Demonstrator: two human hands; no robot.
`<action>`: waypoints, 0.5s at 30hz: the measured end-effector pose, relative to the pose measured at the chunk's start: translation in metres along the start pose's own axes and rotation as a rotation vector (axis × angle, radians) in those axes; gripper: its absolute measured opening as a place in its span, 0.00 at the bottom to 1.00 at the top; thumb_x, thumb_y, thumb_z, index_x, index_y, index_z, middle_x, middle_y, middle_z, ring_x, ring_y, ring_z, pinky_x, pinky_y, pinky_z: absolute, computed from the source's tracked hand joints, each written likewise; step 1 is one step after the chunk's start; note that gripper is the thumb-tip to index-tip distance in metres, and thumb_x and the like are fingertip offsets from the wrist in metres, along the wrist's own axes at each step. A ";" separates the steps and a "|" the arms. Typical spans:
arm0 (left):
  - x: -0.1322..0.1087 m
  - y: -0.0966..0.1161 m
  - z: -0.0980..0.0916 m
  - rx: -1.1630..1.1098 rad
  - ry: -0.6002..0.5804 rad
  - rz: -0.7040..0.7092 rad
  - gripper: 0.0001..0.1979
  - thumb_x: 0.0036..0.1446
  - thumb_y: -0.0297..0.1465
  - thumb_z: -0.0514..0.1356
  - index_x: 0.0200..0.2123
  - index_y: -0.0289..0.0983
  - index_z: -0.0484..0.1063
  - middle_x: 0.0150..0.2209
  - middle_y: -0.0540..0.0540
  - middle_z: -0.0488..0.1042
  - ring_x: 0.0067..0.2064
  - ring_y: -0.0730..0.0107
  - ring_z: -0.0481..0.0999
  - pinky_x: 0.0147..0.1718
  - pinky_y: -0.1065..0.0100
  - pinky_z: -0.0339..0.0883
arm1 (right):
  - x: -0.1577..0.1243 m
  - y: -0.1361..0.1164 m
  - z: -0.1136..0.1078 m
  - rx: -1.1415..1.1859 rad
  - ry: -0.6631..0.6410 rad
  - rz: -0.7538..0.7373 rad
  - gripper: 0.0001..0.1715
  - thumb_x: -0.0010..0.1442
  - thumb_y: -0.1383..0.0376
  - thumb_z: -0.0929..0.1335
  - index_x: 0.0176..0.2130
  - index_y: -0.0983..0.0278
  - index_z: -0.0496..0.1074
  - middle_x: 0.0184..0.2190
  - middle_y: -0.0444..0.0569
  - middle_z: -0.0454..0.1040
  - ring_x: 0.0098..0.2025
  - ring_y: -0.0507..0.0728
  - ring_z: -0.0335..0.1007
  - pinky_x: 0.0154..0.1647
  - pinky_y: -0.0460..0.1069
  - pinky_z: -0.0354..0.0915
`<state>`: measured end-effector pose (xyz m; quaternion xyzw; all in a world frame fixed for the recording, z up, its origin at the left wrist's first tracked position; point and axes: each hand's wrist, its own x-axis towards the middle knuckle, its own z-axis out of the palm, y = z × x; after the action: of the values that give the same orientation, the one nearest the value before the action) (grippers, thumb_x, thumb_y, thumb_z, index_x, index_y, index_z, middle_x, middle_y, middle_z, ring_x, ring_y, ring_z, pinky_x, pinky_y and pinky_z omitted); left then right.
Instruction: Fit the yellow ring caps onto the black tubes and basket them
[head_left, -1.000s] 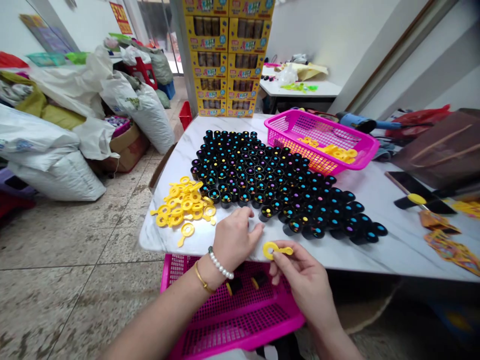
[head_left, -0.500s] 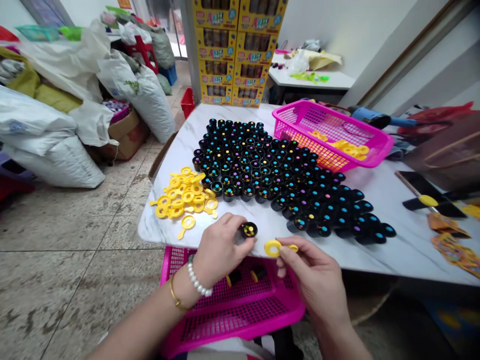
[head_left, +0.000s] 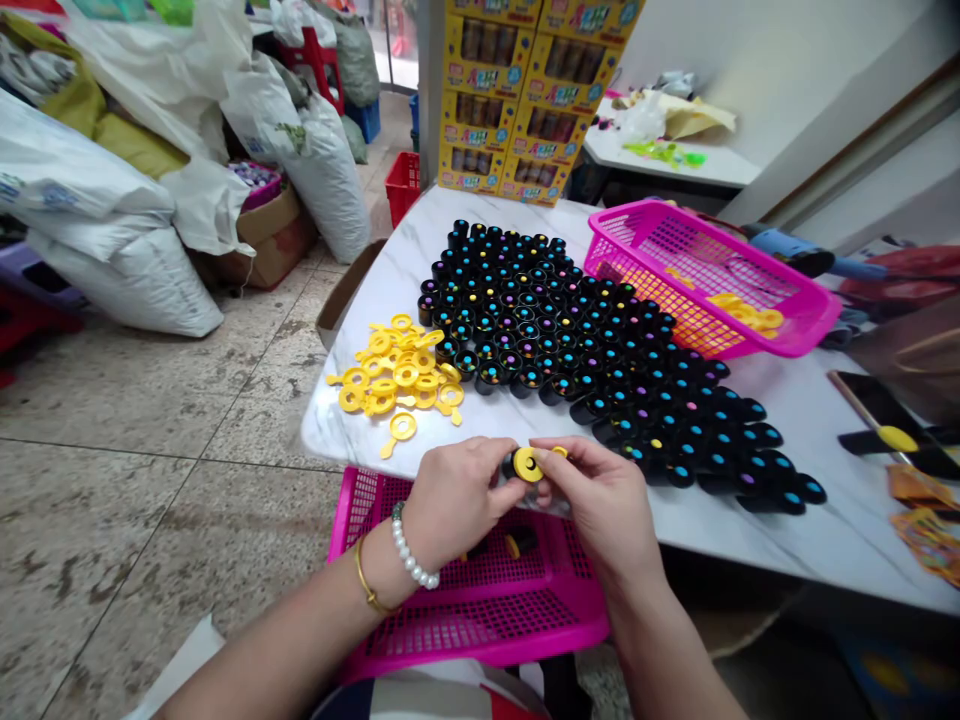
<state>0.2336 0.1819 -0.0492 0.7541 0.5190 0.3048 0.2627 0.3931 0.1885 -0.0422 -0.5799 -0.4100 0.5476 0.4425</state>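
Note:
My left hand (head_left: 466,492), with a pearl bracelet and a gold bangle at the wrist, is closed around a small black cup (head_left: 510,466). A yellow ring-shaped lid with a tab (head_left: 529,464) lies over the cup's mouth, gripped by the fingers of my right hand (head_left: 600,490). Whether the lid is pressed fully on cannot be made out. Beyond my hands stand many black cups (head_left: 525,330) with blue, purple and yellow dots inside. A heap of loose yellow lids (head_left: 405,374) is on the table to their left.
Below my hands a pink basket (head_left: 480,640) holds a few black cups with yellow lids. Another pink basket (head_left: 810,310) with yellow lids stands at the table's right. Yellow boxes (head_left: 487,130) are stacked at the back. A phone (head_left: 885,410) lies far right; white sacks (head_left: 127,270) fill the left.
My right hand has brought the yellow lid left onto the black cup in my left hand; they were apart before. The camera view has shifted slightly.

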 end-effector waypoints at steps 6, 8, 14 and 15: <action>0.002 0.002 -0.004 0.010 -0.042 -0.012 0.06 0.55 0.32 0.61 0.36 0.38 0.73 0.31 0.50 0.77 0.31 0.70 0.74 0.31 0.71 0.63 | -0.002 -0.005 0.004 -0.026 0.005 -0.017 0.13 0.49 0.59 0.75 0.34 0.65 0.78 0.22 0.45 0.75 0.20 0.50 0.69 0.22 0.45 0.70; 0.003 0.001 -0.004 0.017 -0.044 -0.004 0.06 0.55 0.33 0.61 0.36 0.38 0.72 0.31 0.50 0.77 0.31 0.69 0.74 0.31 0.71 0.62 | -0.004 -0.007 0.005 -0.064 0.018 -0.035 0.13 0.49 0.59 0.75 0.34 0.64 0.78 0.21 0.45 0.75 0.20 0.51 0.69 0.22 0.45 0.70; 0.001 0.000 -0.002 0.004 -0.026 -0.007 0.06 0.55 0.33 0.61 0.36 0.39 0.72 0.30 0.50 0.77 0.31 0.70 0.74 0.30 0.71 0.62 | -0.003 -0.006 0.004 -0.084 0.024 -0.018 0.13 0.49 0.59 0.75 0.33 0.64 0.77 0.18 0.43 0.73 0.20 0.52 0.68 0.21 0.45 0.69; 0.001 0.001 -0.002 -0.001 -0.025 -0.014 0.05 0.55 0.33 0.61 0.35 0.39 0.73 0.30 0.50 0.77 0.30 0.70 0.74 0.30 0.71 0.62 | -0.003 -0.006 0.004 -0.071 0.015 -0.009 0.13 0.49 0.59 0.75 0.33 0.64 0.76 0.19 0.43 0.73 0.20 0.52 0.68 0.21 0.45 0.69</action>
<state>0.2325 0.1831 -0.0468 0.7542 0.5206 0.2938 0.2718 0.3886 0.1874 -0.0355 -0.5976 -0.4283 0.5263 0.4271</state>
